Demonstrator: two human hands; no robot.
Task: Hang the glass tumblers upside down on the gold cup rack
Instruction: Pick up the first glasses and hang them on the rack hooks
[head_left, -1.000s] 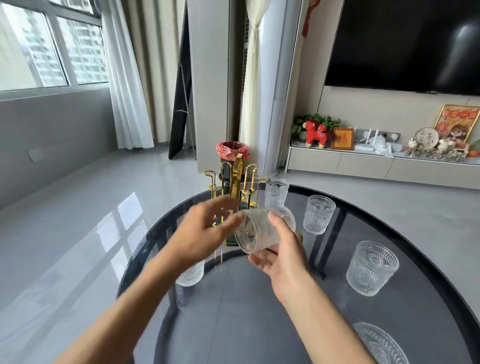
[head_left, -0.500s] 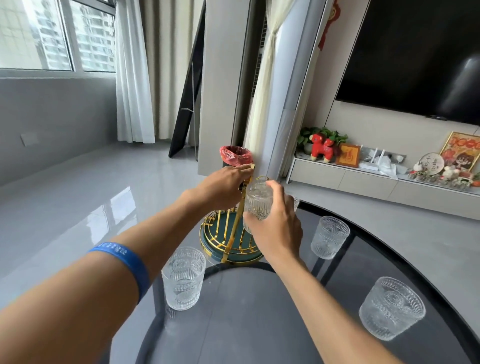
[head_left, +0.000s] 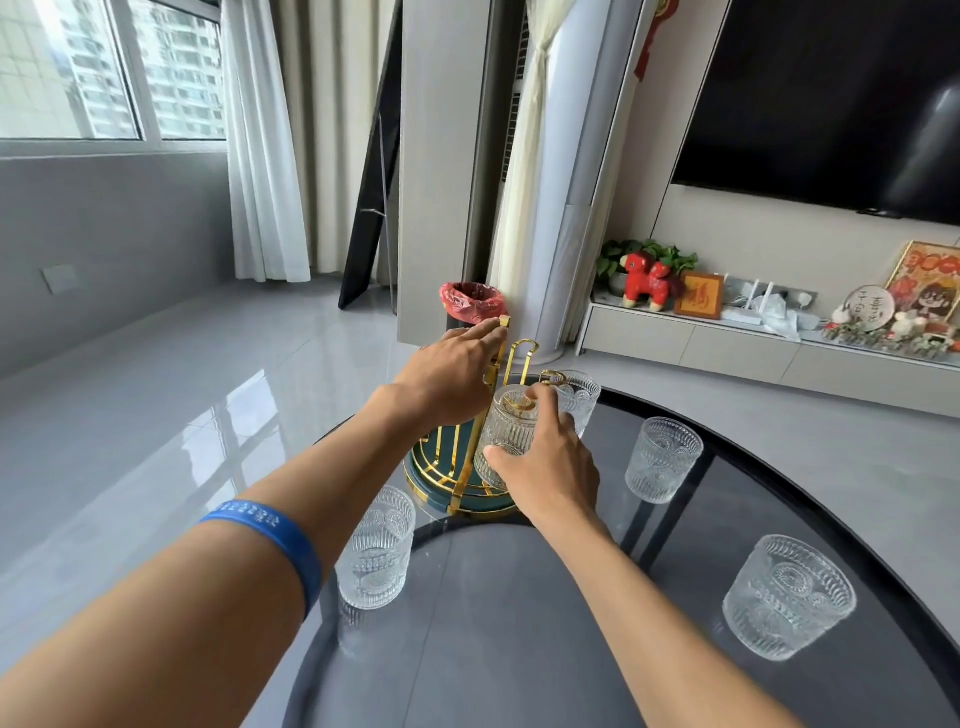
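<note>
The gold cup rack (head_left: 464, 480) with a dark green round base stands at the far edge of the round dark glass table (head_left: 519, 649). My left hand (head_left: 447, 379) rests on the rack's top handle. My right hand (head_left: 550, 467) holds an embossed glass tumbler (head_left: 506, 434) upside down over one of the rack's gold prongs, base up. Three more tumblers stand upright on the table: one near left (head_left: 376, 551), one at right of the rack (head_left: 662, 460), one near right (head_left: 787, 595). Another tumbler (head_left: 579, 397) stands just behind the rack.
A bin with a red liner (head_left: 470, 304) stands on the floor beyond the table. A low cabinet with ornaments (head_left: 779, 343) runs along the right wall under a large dark screen (head_left: 831, 104). Grey floor lies to the left.
My right hand has lowered the upside-down tumbler further onto the rack's prong. My left hand has stayed on the rack's top handle. The view has shifted slightly.
</note>
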